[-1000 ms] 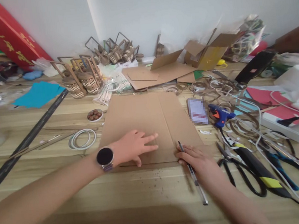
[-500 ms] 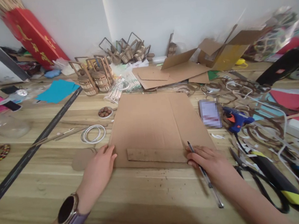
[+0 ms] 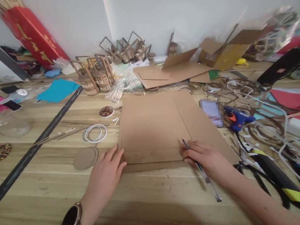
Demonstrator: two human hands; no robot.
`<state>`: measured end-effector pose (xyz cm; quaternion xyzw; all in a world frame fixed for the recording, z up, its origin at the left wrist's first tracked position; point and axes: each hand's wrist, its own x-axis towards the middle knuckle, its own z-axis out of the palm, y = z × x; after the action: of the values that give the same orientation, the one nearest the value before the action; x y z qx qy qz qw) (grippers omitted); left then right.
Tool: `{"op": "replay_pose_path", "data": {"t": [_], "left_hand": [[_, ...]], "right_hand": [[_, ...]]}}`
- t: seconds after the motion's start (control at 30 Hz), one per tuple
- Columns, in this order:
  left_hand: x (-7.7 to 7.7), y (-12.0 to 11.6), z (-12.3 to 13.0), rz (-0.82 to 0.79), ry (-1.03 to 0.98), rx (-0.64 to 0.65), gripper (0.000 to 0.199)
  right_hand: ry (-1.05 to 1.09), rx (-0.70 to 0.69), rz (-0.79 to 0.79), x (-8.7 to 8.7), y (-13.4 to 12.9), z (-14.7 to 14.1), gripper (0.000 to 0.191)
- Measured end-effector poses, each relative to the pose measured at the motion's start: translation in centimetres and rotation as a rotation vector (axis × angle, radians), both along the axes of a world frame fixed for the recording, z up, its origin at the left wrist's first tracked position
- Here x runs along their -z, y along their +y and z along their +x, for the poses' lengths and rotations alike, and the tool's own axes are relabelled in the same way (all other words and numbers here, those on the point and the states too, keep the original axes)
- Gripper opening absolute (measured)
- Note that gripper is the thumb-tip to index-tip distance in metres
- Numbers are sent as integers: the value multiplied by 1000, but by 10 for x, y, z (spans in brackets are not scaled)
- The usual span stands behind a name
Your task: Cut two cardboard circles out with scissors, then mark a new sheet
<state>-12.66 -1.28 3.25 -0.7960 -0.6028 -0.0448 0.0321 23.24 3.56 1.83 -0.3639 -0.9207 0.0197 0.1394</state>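
A large brown cardboard sheet (image 3: 151,126) lies flat on the wooden table. Along its near edge runs a narrow cardboard strip (image 3: 151,156), close to flush with it. My left hand (image 3: 109,167), fingers apart, rests at the sheet's near left corner and holds nothing. A pen (image 3: 203,173) is gripped in my right hand (image 3: 201,153), its dark tip pointing away from me and its clear end toward me. The fingertips of that hand touch the strip's right end. Round cardboard discs (image 3: 84,158) lie left of my left hand.
White rings (image 3: 94,133) and a dish of brown beads (image 3: 106,112) sit left of the sheet. On the right are a blue glue gun (image 3: 237,117), scissors (image 3: 255,173) and brown loops. Small woven baskets (image 3: 100,78) and an open carton (image 3: 229,54) stand behind.
The cardboard sheet has shifted right. The strip now lies nearer its front edge, with my right hand slightly further left. My left hand has moved right along with the sheet's corner.
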Motion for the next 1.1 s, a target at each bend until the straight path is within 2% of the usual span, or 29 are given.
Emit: {"op": "replay_pose_path", "data": {"t": [0.13,0.23,0.4,0.6,0.77,1.1], "left_hand": [[4,3,-9,-5,-46,150,36],[12,4,-16,-57,-95,189,35],[20,5,-25,-95,-165,222,36],[11,8,-33,-181,-158,282,35],[4,11,-35,-226,-165,278,36],[10,14,-38,-215,-198,268,35]], "right_hand": [[12,-50,-26,1,1,-32,13],[33,-50,-39,4,0,-44,13],[72,-13,-82,1,-3,-32,11],[133,70,-112,-1,-11,-12,16],[169,98,-128,2,-14,-13,17],[185,108,-164,1,-13,-14,18]]}}
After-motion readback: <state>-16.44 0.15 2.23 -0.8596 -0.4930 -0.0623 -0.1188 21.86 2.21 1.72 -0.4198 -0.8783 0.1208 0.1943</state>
